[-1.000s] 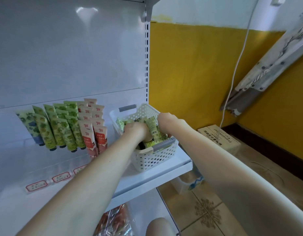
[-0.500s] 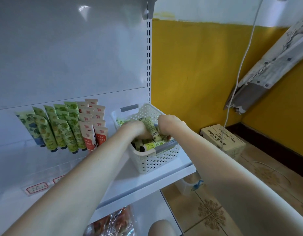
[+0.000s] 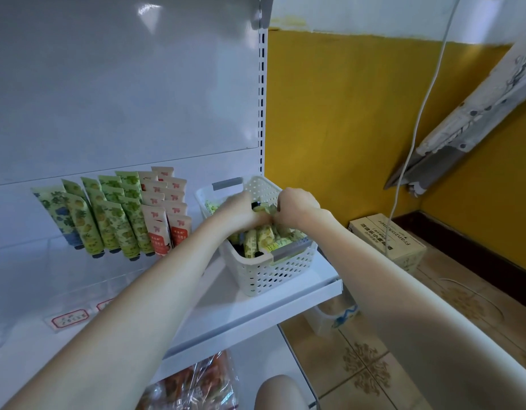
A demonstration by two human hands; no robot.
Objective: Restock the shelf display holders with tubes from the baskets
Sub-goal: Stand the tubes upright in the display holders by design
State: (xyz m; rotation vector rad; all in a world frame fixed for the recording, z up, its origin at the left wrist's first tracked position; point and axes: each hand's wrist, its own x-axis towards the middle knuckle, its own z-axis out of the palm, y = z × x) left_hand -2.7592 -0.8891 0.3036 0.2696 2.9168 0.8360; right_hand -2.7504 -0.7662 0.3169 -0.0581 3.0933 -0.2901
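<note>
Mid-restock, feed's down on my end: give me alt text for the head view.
The left hand and right hand reach into a white basket of green tubes at the right end of the shelf; the right grips some, the left is blurred. Beside it to the left, displayed tubes stand in rows.

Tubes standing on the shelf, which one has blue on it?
The leftmost tube, at the end of the row. Its lower part is blue; the green tubes and white-and-red tubes beside it have none.

1 left hand (image 3: 241,213), 1 right hand (image 3: 297,204), 1 basket (image 3: 281,273), 1 cardboard box (image 3: 389,241); tubes (image 3: 108,220) overlap, uncountable.
</note>
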